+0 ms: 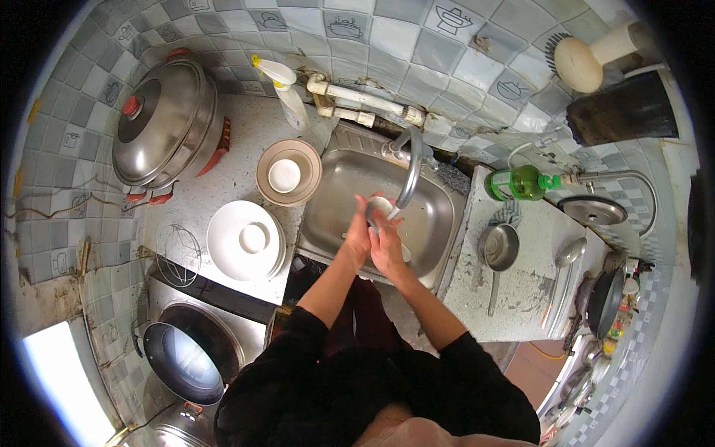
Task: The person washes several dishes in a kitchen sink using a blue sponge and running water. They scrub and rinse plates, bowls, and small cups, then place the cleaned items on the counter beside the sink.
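Note:
Both hands are over the stainless steel sink (447,246), close beneath the curved metal faucet (414,167). My left hand (359,226) grips a small white bowl (381,204) from its left side. Against the same bowl, from the right and front, is my right hand (386,243); its fingers reach over the bowl and partly hide it. Whether a cloth or pad is between the fingers cannot be made out. A white spoon (406,253) lies in the sink beside my right hand, partly covered by it.
Left of the sink are a beige bowl (265,173) with a small white bowl (284,175) inside, stacked white plates (223,246), a spray bottle (290,103) and a lidded steamer pot (167,123). At right are a green soap bottle (516,183) and a small saucepan (501,248).

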Demonstrator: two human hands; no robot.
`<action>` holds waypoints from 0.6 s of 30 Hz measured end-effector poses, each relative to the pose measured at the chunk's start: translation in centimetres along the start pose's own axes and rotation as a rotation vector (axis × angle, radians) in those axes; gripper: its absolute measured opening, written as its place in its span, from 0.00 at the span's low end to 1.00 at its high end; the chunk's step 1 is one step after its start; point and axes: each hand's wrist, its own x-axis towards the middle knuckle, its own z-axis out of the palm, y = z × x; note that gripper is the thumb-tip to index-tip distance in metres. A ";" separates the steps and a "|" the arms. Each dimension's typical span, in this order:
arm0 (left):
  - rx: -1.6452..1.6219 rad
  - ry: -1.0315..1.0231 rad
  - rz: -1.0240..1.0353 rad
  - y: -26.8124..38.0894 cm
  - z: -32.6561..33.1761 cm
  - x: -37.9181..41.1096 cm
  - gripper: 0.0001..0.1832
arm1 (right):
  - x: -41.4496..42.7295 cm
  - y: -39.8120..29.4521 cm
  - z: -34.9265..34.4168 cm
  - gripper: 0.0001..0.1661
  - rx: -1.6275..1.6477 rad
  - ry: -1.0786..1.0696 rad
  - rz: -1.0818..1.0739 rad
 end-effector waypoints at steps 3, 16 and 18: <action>-0.043 0.066 -0.005 0.6 -0.1 -0.6 0.36 | 1.0 0.5 -4.0 0.25 0.047 -0.222 -0.276; -0.007 0.052 0.115 -1.4 2.5 -0.2 0.39 | 2.2 -2.9 -4.5 0.18 0.145 -0.039 -0.011; -0.011 0.018 0.065 -1.6 1.9 0.3 0.38 | 2.6 -0.5 -4.8 0.22 -0.092 -0.240 0.090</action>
